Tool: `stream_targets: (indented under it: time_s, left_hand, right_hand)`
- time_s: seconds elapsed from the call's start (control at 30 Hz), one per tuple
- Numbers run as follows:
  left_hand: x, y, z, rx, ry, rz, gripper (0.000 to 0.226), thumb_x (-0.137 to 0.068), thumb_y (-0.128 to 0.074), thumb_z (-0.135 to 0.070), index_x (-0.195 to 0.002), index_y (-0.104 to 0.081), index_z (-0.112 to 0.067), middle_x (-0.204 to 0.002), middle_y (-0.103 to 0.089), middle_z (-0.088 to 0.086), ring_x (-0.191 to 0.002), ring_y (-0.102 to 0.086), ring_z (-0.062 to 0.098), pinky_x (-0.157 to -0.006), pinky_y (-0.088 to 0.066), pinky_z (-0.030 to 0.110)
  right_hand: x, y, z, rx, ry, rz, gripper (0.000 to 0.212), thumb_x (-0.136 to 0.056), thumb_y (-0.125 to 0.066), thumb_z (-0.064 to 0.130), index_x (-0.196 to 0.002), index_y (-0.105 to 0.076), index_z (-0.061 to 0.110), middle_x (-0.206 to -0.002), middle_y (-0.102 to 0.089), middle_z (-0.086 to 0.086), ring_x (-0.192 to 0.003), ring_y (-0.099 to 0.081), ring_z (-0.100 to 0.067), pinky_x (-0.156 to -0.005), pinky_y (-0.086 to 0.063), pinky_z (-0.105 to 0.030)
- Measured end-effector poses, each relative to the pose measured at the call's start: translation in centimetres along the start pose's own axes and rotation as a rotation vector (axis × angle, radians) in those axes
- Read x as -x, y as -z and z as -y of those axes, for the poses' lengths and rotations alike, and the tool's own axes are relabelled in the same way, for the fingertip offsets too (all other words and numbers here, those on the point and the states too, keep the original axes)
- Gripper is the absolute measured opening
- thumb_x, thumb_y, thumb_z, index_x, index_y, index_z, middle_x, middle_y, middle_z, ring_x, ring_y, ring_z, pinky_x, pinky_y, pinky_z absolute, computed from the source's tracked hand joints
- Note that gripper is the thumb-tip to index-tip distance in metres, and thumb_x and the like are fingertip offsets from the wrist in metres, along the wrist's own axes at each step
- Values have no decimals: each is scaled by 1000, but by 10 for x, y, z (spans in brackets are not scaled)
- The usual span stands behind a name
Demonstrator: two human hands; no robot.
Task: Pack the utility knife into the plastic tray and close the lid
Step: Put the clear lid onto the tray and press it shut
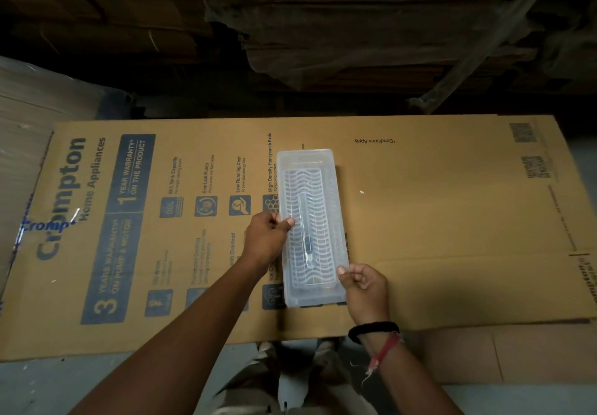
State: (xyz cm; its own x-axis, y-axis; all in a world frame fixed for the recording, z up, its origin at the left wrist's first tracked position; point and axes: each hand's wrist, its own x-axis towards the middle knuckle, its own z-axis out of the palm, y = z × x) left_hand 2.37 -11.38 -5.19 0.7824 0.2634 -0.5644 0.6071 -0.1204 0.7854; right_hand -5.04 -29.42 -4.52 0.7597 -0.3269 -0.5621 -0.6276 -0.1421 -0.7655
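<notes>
Lying lengthwise, utility knife [307, 246] inside clear ribbed plastic tray [336, 220]

A flattened cardboard sheet [436, 220] printed "Crompton Home Appliances" in blue lies across the grey floor [38, 385]. Behind it rise dark stacks of cardboard [323, 26], partly under clear plastic wrap [484, 46]. A pale wrapped stack [35, 107] stands far left.
</notes>
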Motion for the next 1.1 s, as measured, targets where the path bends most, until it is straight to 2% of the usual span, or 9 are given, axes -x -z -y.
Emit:
stream_targets:
  time_s: [0.17, 0.23, 0.3, 0.37, 0.5, 0.67, 0.8, 0.93, 1.1]
  left_hand:
    - [-2, 4, -3, 38, 29, 32, 26, -86, -70, -22, -75, -50, -11, -89, -67, 28, -84, -66, 40, -76, -54, 50]
    - [-3, 6, -7, 70, 30, 45, 25, -86, -71, -17, -74, -50, -11, -85, -65, 23, -80, -63, 32, -70, -49, 43]
    - [-6, 9, -9, 63, 43, 40, 25, -83, -75, -16, -74, -53, -11, -82, -64, 17, -76, -61, 27, -67, -47, 38]
    - [-9, 14, -13, 46, 56, 39, 25, -78, -80, -15, -76, -56, -10, -82, -64, 14, -73, -61, 26, -61, -49, 32]
    - [-23, 20, -33, 96, 28, 9, 33, -82, -77, -19, -96, -62, 6, -87, -67, 23, -69, -62, 26, -49, -51, 23]
    - [-61, 14, -72, 158, 22, -91, 30, -89, -69, -25, -92, -67, 5, -77, -66, 12, -70, -62, 26, -70, -56, 38]
    - [-86, 8, -86, 212, 96, -115, 28, -85, -73, -29, -80, -61, -5, -82, -64, 18, -74, -63, 28, -77, -59, 52]
    - [-93, 2, -90, 271, 148, -138, 23, -87, -72, -23, -75, -60, -8, -73, -63, 9, -60, -58, 24, -52, -50, 29]
    - [-93, -4, -88, 289, 159, -154, 30, -89, -69, -23, -66, -54, -13, -58, -54, 2, -42, -45, 13, -40, -38, 19]
  right_hand:
    - [-8, 10, 10, 4, -68, 72, 13, -78, -76, 13, -76, -65, 7, -74, -69, -10, -71, -63, -23, -66, -53, -30]
    - [-15, 12, 19, -7, -89, 113, 24, -79, -76, 22, -74, -66, 1, -75, -72, -20, -68, -67, -30, -65, -57, -38]
    - [-26, 8, 33, -30, -67, 98, 33, -81, -73, 30, -72, -66, -2, -74, -72, -21, -61, -65, -24, -54, -54, -34]
    - [-42, -2, 52, -19, -3, 55, 39, -81, -71, 35, -76, -66, -3, -71, -70, -17, -62, -60, -20, -56, -47, -31]
    - [-86, -29, 98, -61, 83, 14, 27, -83, -68, 31, -67, -65, 10, -68, -63, -7, -63, -55, -20, -64, -47, -34]
    - [-133, -62, 140, -97, 52, 26, 20, -86, -66, 29, -70, -65, 19, -93, -72, -11, -88, -68, -28, -88, -56, -43]
    - [-146, -71, 146, -104, -6, -10, 23, -86, -67, 26, -65, -59, 19, -85, -68, -7, -88, -66, -29, -90, -55, -43]
    - [-149, -73, 141, -82, -2, -18, 30, -87, -64, 24, -58, -55, 19, -72, -60, -3, -73, -57, -22, -80, -53, -37]
    - [-150, -77, 138, -55, 44, -33, 33, -90, -60, 23, -58, -53, 17, -69, -55, -3, -69, -51, -20, -68, -44, -28]
